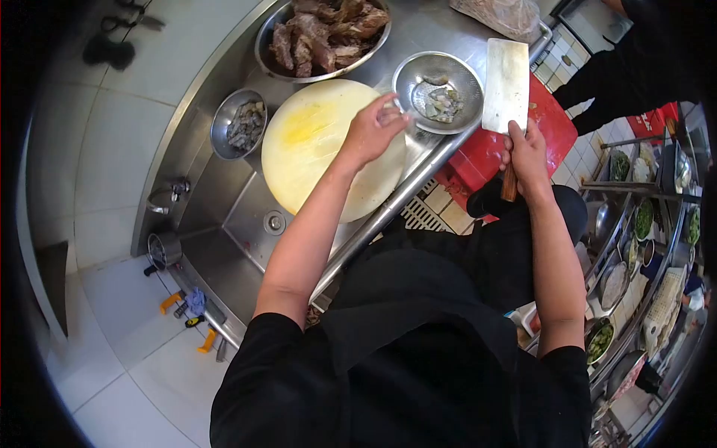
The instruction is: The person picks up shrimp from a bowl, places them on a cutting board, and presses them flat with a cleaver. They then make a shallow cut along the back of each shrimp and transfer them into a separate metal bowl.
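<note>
My right hand (525,153) is wrapped round the wooden handle of a cleaver (506,84), its broad blade pointing away from me over the right side of the steel bowl. Over the right part of a round, yellow-stained cutting board (305,123), my left hand (376,133) is raised with bent fingers near the bowl's rim; whether it pinches anything is too blurred to tell. The perforated steel bowl (404,82) holds shrimp pieces (442,104). A smaller metal bowl (219,134) with grey shrimp pieces (245,125) stands left of the board.
Behind the board is a large bowl (263,51) of dark meat (317,37). A plastic bag (499,16) lies at the counter's far end. A red stool (478,160) stands right of the counter (396,198). Another person (612,75) is at upper right, beyond shelves with food (635,190).
</note>
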Demonstrator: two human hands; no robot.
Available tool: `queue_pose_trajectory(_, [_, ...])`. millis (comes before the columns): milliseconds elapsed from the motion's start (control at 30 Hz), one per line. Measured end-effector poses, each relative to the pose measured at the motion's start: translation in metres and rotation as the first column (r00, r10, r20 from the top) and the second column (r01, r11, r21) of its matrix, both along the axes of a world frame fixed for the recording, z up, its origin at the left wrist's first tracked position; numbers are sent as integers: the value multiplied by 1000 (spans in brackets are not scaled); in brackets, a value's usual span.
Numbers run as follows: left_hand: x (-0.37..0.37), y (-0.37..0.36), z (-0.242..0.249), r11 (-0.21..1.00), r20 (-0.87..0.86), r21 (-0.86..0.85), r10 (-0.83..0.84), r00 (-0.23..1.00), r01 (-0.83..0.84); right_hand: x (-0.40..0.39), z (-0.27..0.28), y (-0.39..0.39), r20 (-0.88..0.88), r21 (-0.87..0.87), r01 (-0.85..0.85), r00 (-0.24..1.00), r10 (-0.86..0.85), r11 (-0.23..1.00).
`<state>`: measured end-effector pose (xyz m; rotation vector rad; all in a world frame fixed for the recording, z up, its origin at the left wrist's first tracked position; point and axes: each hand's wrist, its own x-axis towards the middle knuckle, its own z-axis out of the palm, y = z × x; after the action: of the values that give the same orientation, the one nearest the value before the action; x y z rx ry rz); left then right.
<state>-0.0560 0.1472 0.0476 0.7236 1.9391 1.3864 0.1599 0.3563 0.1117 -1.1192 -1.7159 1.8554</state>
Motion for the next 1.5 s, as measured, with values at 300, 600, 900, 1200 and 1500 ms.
queue_pose_trajectory(300, [-61, -25, 12, 958, -105, 166, 252, 962, -233, 0, 11, 5, -62, -126, 195, 977, -204, 973])
queue_pose_trajectory(600, [-271, -203, -102, 604, -512, -195, 610, 605, -773, 9, 11, 4, -28, -145, 238, 969, -244, 960])
queue_pose_trajectory(900, [-286, -213, -95, 512, -639, -632, 80, 765, -582, 9, 13, -8, 0, -178, 253, 966, -257, 951])
queue_pose_trajectory(1200, [-268, -197, -76, 520, -591, -629, 163, 790, -578, 0, 8, -16, 62, -145, 217, 976, -210, 965])
queue_pose_trajectory(1500, [-290, -235, -102, 589, -653, -407, 346, 673, -698, -7, -18, -16, 123, -55, 169, 979, -161, 984])
